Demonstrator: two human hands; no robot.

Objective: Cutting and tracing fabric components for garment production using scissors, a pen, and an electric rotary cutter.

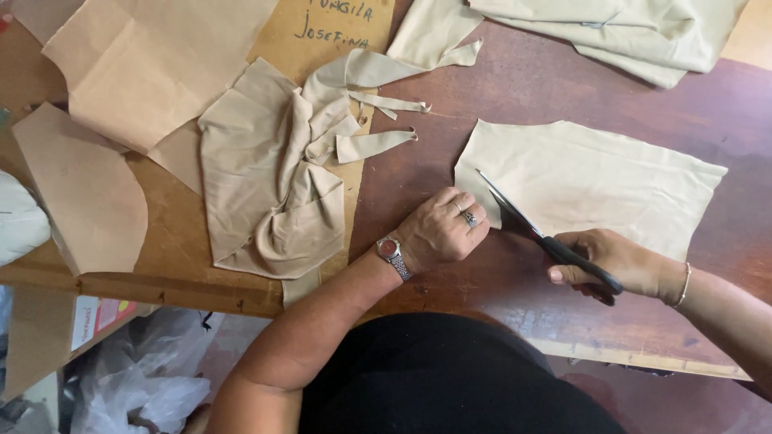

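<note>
Here the flat pale-beige cut fabric piece (595,181) lies on the brown wooden desk (498,88), long axis running left-right, the left hand (441,229) pressing its corner with fingers curled together, the right hand (615,261) clamped on black-handled scissors (547,237) pointing up-left.

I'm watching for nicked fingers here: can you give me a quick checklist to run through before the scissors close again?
1. Right hand grips scissors handles: ok.
2. Blades open at the cloth edge: ok.
3. Left hand pins the cloth's corner: ok.
4. Left fingers away from blades: not ok, they sit right beside them.
5. Cloth flat on table: ok.
6. Cutting line marked: cannot tell.
</note>
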